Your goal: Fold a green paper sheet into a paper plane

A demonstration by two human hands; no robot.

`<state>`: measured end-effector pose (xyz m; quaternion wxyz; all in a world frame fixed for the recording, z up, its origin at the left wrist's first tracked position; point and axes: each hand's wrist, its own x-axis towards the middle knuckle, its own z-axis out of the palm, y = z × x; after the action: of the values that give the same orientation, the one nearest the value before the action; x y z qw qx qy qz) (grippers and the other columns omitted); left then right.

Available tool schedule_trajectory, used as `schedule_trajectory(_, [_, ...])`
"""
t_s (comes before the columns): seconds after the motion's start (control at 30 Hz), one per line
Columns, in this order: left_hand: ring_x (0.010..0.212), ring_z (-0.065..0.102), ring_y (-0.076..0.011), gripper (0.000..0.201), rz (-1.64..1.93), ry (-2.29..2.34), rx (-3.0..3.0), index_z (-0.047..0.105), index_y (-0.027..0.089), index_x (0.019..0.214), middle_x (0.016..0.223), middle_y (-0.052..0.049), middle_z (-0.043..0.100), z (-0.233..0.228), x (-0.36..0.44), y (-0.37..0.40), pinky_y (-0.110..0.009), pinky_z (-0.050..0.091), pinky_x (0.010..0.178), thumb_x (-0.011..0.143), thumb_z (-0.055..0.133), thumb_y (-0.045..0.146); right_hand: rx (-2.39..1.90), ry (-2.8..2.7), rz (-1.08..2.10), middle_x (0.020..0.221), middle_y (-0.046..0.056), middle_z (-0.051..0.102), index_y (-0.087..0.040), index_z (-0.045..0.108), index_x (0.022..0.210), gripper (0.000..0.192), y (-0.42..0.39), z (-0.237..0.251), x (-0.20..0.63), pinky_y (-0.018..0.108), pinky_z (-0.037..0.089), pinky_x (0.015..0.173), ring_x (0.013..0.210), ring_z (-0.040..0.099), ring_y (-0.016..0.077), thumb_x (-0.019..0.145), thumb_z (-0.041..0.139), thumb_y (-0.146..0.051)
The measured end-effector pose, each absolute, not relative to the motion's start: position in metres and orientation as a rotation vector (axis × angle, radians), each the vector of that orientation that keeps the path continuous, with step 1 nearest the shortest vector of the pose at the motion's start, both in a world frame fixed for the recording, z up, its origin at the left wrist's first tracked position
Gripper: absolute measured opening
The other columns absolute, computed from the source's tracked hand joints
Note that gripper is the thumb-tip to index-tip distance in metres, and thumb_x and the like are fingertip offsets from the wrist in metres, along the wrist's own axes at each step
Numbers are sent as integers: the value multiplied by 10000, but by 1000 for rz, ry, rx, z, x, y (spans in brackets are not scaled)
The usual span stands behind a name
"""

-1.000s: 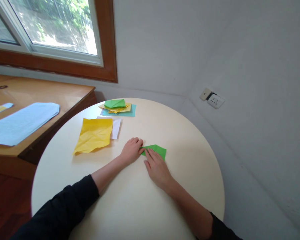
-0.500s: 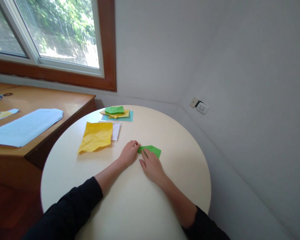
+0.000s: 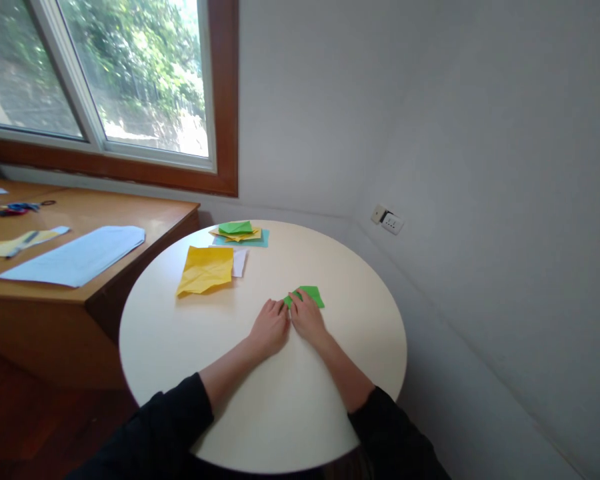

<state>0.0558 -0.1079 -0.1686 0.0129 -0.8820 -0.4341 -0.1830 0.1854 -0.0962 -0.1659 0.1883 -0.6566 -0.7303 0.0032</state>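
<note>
Just beyond both hands' fingertips, touching: green folded paper [image 3: 310,295].

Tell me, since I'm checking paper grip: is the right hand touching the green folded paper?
Touching. The head view shows the right hand with fingertips lying on the near edge of the green folded paper, which rests on the round table.

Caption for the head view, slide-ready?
Both hands, left hand and right hand, press a folded green paper on a round table.

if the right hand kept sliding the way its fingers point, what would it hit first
The right hand points up and away over the green folded paper it already presses. Past that, the round table looks bare to its far rim, though depth is hard to judge.
</note>
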Motion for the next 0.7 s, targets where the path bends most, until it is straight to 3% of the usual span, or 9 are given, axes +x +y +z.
schedule_trajectory(0.23, [1242,387,-250,442,-476,-1484,-2693,426,116,1290,1341,-126,463,-171,58,-123,-522,125,1094,913,271,286,-1984,-2087,91,1436,107,346,-173,381,1351,464,-95,-165,183,425,136,1088,1338,262,205,924,270,-313])
schedule_trajectory(0.7, [1264,361,-273,424,-451,-1580,-2708,448,152,1265,1376,-117,423,-167,56,-124,-548,82,1086,891,309,299,-2117,-1913,31,1429,112,357,-188,380,1350,456,-89,-171,181,550,97,1069,1332,276,247,919,262,-279])
